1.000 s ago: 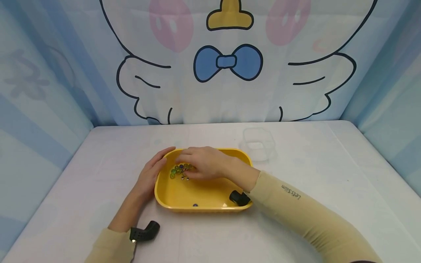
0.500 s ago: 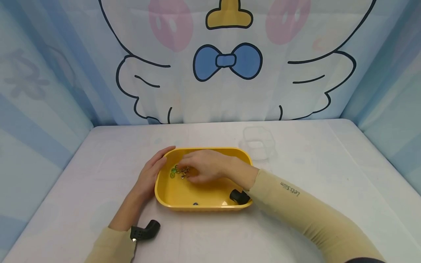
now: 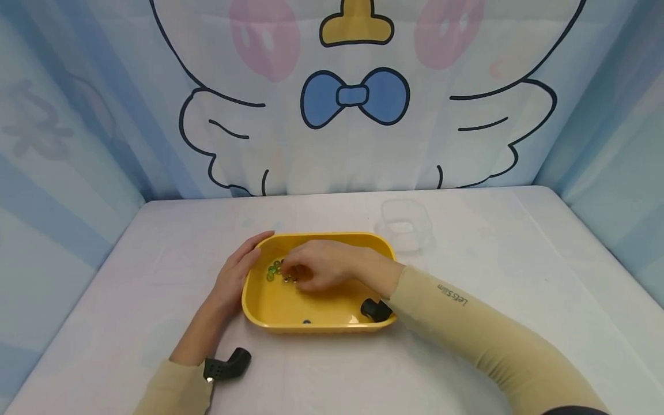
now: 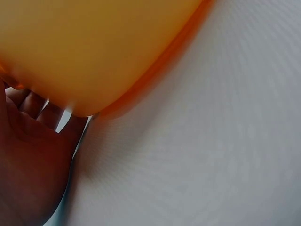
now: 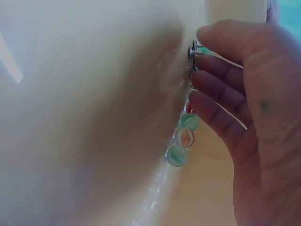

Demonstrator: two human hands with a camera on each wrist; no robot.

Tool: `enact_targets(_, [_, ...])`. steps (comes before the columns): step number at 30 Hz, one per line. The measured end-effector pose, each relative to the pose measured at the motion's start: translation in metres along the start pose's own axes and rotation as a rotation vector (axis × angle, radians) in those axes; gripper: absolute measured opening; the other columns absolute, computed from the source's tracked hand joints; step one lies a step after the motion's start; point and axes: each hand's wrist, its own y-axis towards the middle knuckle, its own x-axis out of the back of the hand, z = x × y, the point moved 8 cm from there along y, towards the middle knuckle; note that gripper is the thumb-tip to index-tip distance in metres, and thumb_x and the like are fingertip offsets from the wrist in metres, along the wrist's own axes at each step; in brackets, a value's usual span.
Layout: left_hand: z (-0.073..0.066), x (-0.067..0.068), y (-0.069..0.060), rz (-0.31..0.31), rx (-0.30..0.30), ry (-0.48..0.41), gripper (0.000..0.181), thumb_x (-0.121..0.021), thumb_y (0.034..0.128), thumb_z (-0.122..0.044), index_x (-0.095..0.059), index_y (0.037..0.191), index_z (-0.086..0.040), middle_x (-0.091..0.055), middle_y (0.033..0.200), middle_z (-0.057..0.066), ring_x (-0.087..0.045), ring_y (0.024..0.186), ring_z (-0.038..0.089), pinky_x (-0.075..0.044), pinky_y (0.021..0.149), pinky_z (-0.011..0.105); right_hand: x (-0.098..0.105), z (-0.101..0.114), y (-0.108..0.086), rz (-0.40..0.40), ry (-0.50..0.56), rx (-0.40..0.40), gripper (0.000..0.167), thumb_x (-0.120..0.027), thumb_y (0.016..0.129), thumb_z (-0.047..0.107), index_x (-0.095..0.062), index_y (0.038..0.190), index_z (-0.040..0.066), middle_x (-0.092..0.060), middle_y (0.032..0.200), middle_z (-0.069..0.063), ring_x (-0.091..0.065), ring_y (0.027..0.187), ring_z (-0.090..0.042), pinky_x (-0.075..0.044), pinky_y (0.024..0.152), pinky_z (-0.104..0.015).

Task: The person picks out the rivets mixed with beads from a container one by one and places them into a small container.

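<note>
A yellow tray (image 3: 332,329) lies on the table. My left hand (image 3: 231,283) rests along its left side, fingers extended against the outside of the rim; in the left wrist view the hand (image 4: 35,155) touches the tray's edge. My right hand (image 3: 324,265) reaches down inside the tray, fingers bent over several glass marbles (image 3: 272,271) and small shiny metal pieces (image 3: 287,280). The right wrist view shows the metal pieces (image 5: 193,52) between the thumb and first finger of the hand (image 5: 268,108), with a gap visible. Marbles (image 5: 178,156) line up beside the fingertips.
One dark marble (image 3: 306,321) sits apart at the tray's near wall. A clear plastic container (image 3: 406,226) stands behind the tray to the right. Black wrist cameras (image 3: 228,364) are worn on both arms. A printed curtain (image 3: 358,155) closes off the back of the white table.
My right hand has come slightly lower and nearer, its thumb and fingers drawing closer around the metal pieces. Some marbles are now covered by the fingers. The left hand stays at the rim.
</note>
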Motion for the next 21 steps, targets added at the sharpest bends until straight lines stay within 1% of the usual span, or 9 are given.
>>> enact_targets(3, [0.0004, 0.0000, 0.0004, -0.001, 0.002, -0.003, 0.047, -0.035, 0.1102, -0.034, -0.041, 0.155, -0.020, -0.039, 0.157, 0.002, -0.036, 0.143, 0.021, -0.028, 0.117, 0.041, -0.0006, -0.0002, 0.0012, 0.007, -0.025, 0.007, 0.020, -0.068, 0.096, 0.015, -0.069, 0.115, 0.013, -0.064, 0.106, 0.004, -0.055, 0.094, -0.010, -0.045, 0.088, -0.019])
enact_targets(8, [0.0024, 0.0003, 0.0011, 0.003, 0.009, -0.015, 0.046, -0.035, 0.1104, -0.033, -0.041, 0.155, -0.021, -0.039, 0.157, 0.000, -0.037, 0.142, 0.020, -0.029, 0.117, 0.039, -0.0024, 0.0017, 0.0026, 0.023, -0.061, 0.028, 0.014, -0.068, 0.097, 0.016, -0.073, 0.110, 0.013, -0.065, 0.107, 0.004, -0.056, 0.097, -0.010, -0.044, 0.094, -0.017])
enact_targets(12, [0.0026, 0.0011, -0.0002, 0.004, 0.011, -0.015, 0.047, -0.034, 0.1104, -0.034, -0.040, 0.155, -0.020, -0.038, 0.158, 0.001, -0.036, 0.142, 0.020, -0.031, 0.115, 0.030, -0.0043, 0.0037, 0.0034, 0.044, -0.070, 0.035, 0.013, -0.068, 0.097, 0.014, -0.076, 0.108, 0.012, -0.066, 0.107, 0.002, -0.058, 0.099, -0.011, -0.044, 0.095, -0.016])
enact_targets(16, [0.0028, 0.0010, -0.0008, 0.005, 0.013, -0.018, 0.047, -0.035, 0.1104, -0.033, -0.040, 0.155, -0.020, -0.038, 0.158, 0.001, -0.037, 0.142, 0.020, -0.034, 0.110, 0.021, -0.0048, 0.0040, 0.0039, 0.058, -0.065, 0.036, 0.013, -0.067, 0.098, 0.011, -0.076, 0.107, 0.011, -0.067, 0.107, 0.002, -0.059, 0.100, -0.010, -0.045, 0.095, -0.015])
enact_targets(18, [0.0025, 0.0009, -0.0007, 0.004, 0.011, -0.019, 0.047, -0.035, 0.1105, -0.033, -0.040, 0.155, -0.020, -0.038, 0.158, 0.001, -0.037, 0.142, 0.020, -0.035, 0.109, 0.019, -0.0045, 0.0035, 0.0038, 0.060, -0.061, 0.033, 0.014, -0.067, 0.098, 0.010, -0.076, 0.108, 0.011, -0.067, 0.108, 0.002, -0.059, 0.100, -0.010, -0.045, 0.095, -0.015])
enact_targets(21, [0.0016, 0.0009, -0.0002, 0.004, 0.009, -0.019, 0.047, -0.035, 0.1105, -0.034, -0.040, 0.155, -0.021, -0.039, 0.157, 0.001, -0.037, 0.142, 0.020, -0.035, 0.109, 0.020, -0.0038, 0.0018, 0.0029, 0.063, -0.063, 0.014, 0.014, -0.067, 0.098, 0.010, -0.075, 0.109, 0.011, -0.067, 0.108, 0.003, -0.058, 0.099, -0.009, -0.045, 0.093, -0.015])
